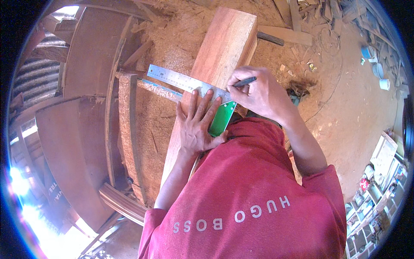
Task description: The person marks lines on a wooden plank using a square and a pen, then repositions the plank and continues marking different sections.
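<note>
The person's left hand (194,127) lies with its grip spread, fingertips on the steel blade (172,77) of a green-handled square (222,118), its thumb near the handle. The blade lies across a thick wooden beam (224,43), jutting past its left edge. The right hand's (261,93) grip pinches a dark pen (246,82) beside the blade.

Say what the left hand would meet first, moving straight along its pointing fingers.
The left hand would first meet the try square's steel blade; its fingertips appear to overlap the near edge, though depth is unclear.
</note>
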Motion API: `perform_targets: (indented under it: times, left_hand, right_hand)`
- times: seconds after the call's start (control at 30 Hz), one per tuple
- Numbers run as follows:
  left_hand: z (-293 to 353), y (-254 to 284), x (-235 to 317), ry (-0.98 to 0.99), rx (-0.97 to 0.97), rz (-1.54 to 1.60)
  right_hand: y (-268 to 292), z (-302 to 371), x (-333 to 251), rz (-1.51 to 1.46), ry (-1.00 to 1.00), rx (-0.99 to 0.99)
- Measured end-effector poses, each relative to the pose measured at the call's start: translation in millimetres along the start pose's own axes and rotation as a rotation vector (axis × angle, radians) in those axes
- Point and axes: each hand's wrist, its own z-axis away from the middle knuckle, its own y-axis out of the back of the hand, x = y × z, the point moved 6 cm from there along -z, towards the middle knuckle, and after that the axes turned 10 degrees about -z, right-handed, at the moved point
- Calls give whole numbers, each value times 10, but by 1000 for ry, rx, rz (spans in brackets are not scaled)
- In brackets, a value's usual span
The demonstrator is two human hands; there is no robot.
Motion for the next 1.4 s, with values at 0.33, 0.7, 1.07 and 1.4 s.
perform_targets:
  times: [0.33,0.7,1.07,1.4]
  left_hand:
    - [12,-42,-14,5,-7,-17]
    - [-22,-27,14,31,3,-11]
    - [-34,-29,29,13,30,19]
    - [-41,-29,39,0,41,-17]
  right_hand:
    - [-93,-43,33,-82,101,26]
    - [308,611,213,-92,4,358]
    - [311,742,334,-239,20,485]
    - [338,778,409,-268,21,491]
